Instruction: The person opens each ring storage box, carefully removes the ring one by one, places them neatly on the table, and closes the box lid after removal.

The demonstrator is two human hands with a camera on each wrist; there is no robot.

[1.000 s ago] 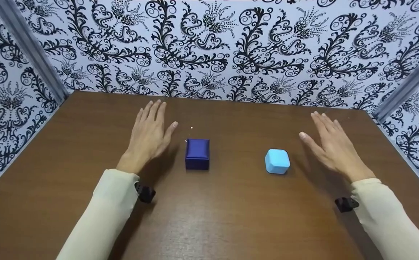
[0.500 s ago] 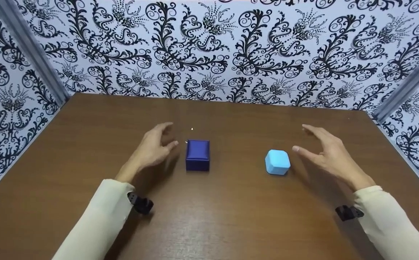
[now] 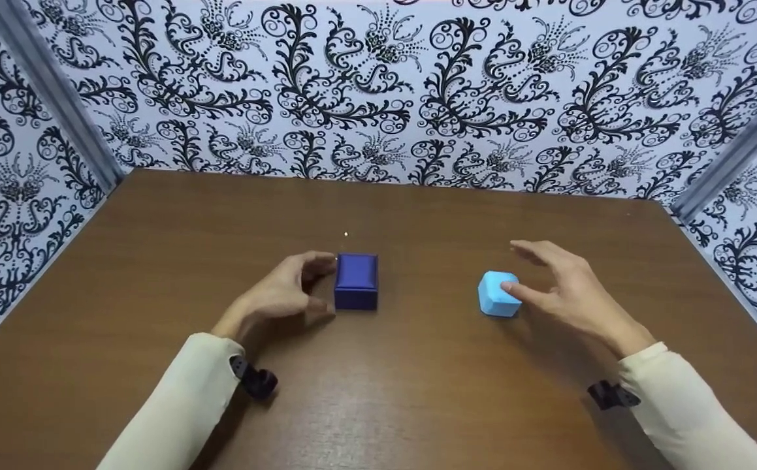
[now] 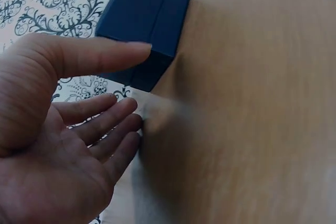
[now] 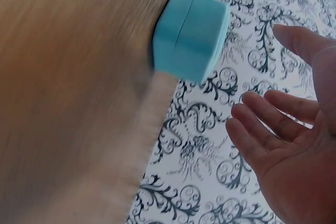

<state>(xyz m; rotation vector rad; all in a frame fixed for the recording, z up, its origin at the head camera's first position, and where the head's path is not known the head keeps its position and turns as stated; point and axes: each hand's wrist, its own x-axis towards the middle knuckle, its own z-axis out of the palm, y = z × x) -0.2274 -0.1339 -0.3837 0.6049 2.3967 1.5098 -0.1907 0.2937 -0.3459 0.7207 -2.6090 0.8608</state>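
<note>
A dark blue jewelry box point(image 3: 356, 281) with a lid stands closed on the brown table, left of the middle. My left hand point(image 3: 280, 290) is at its left side, thumb and fingers spread apart; whether they touch the box I cannot tell. To the right sits a smaller light blue box point(image 3: 492, 297) with cut corners, also closed; its lid seam shows on the light blue box point(image 5: 191, 34) in the right wrist view. My right hand point(image 3: 567, 290) hovers at its right, thumb overlapping it in the head view, fingers behind. Nothing is gripped by either hand.
The wooden table point(image 3: 411, 391) ends at a wall point(image 3: 378, 85) with black and white scrollwork at the back and sides. A tiny bright speck point(image 3: 345, 234) lies behind the dark blue box. Each wrist carries a small black camera point(image 3: 260, 384).
Both hands have come down and inward, the left to the dark blue box, the right to the light blue one. Their fingers have bent from nearly straight. The boxes have stayed in place.
</note>
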